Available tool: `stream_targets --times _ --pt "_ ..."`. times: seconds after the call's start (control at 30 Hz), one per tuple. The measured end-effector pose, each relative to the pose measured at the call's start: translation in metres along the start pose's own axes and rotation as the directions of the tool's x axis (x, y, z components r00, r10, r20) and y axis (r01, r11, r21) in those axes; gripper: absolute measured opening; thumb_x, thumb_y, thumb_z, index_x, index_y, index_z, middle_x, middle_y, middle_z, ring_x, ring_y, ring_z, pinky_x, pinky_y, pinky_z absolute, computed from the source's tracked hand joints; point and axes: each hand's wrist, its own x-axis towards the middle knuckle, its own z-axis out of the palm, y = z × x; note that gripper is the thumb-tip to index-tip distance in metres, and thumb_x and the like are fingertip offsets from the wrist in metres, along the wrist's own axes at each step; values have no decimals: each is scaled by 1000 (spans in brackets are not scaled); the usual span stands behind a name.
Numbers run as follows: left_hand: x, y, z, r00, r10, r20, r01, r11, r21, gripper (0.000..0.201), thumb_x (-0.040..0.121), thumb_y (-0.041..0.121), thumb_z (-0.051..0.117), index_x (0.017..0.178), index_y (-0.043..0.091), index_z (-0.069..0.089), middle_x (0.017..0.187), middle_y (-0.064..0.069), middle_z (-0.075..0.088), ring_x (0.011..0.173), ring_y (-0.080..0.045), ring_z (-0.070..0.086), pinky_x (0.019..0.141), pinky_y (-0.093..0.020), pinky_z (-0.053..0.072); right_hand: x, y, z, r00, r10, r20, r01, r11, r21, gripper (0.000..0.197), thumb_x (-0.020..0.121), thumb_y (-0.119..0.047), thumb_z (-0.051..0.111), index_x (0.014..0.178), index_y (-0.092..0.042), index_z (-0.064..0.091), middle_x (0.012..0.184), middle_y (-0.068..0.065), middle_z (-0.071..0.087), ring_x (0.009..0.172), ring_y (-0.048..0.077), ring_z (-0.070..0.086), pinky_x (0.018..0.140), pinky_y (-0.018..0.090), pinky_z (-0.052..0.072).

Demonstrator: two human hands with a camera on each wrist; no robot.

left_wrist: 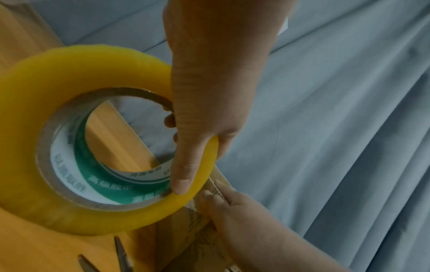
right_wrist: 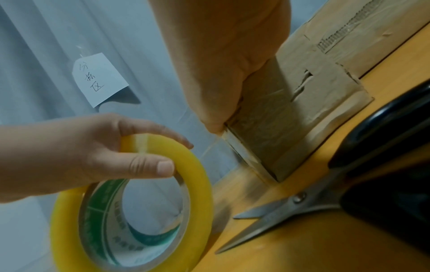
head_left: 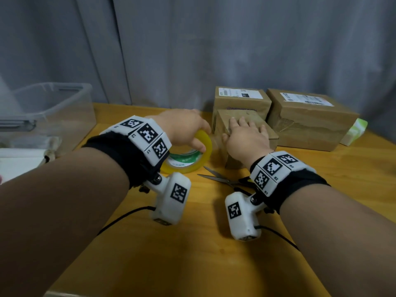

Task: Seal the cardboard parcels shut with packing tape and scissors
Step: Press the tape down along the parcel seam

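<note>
On the wooden counter, two larger parcels stand behind a small cardboard parcel. The right hand lies flat on its top, fingers straight. Just beside it, the left hand grips the yellow tape roll, thumb across the rim. The scissors lie open in front.

the head view looks down and forward over both forearms onto the tabletop, toward a grey curtain; each wrist view sits close under its own palm, looking along the fingers; all three share the tape roll and scissors
</note>
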Motion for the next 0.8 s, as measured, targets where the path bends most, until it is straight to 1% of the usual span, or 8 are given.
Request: stream_targets --times 0.13,0.27,0.37,0.43,0.53,0.6,0.73,0.8 --pt "3 5 1 1000 -4 -18 4 1000 6 66 81 59 59 138 30 42 126 -8 45 112 -30 51 87 -40 45 -2 1 1 1000 -9 -11 9 1000 -23 63 100 -41 33 154 -20 7 161 6 9 147 29 9 119 51 2" --pt "1 2 9 990 -25 -141 6 991 -132 65 79 60 60 133 27 47 118 -8 48 105 -29 54 80 -33 42 -3 1 2 1000 -12 -24 11 999 -45 77 95 -50 44 154 -19 7 161 10 9 147 29 9 118 52 2" --pt "0 1 14 980 -52 -191 14 981 -193 60 81 63 55 131 31 52 117 -7 51 108 -26 53 85 -32 42 -3 -2 5 999 -7 -38 6 999 -38 68 97 -30 40 154 -17 7 160 12 9 147 30 8 118 53 3" --pt "-1 -1 14 976 -65 -207 18 975 -222 58 82 62 53 130 31 55 121 -8 52 113 -26 52 89 -33 41 -3 -3 6 998 -8 -56 6 999 -31 62 99 -27 35 154 -16 9 160 12 10 147 31 9 118 53 3" --pt "-4 -4 12 980 -58 -189 18 979 -205 57 83 61 53 130 30 55 130 -10 51 123 -27 47 97 -37 39 -2 -1 7 998 -14 -66 12 1000 -19 60 100 -36 31 154 -17 11 160 10 12 147 31 10 117 52 3" --pt "-5 -4 10 985 -47 -164 18 985 -174 57 83 60 54 131 30 54 132 -11 50 124 -28 47 97 -38 40 -2 2 6 997 -26 -66 25 999 -21 61 100 -39 31 154 -18 12 160 9 12 147 30 11 118 52 4" --pt "-1 3 6 992 -11 -129 -4 994 -112 55 84 60 54 129 29 56 119 -7 54 110 -26 54 85 -37 45 -3 8 7 994 -58 -92 56 998 -15 60 100 -41 32 154 -20 14 160 8 14 147 28 13 118 51 5" --pt "4 7 4 995 11 -103 -21 995 -94 51 84 58 55 127 30 58 116 -5 58 107 -24 55 84 -37 46 -3 9 9 991 -59 -119 58 998 -13 59 99 -41 31 153 -21 16 160 7 17 146 28 15 118 50 6"
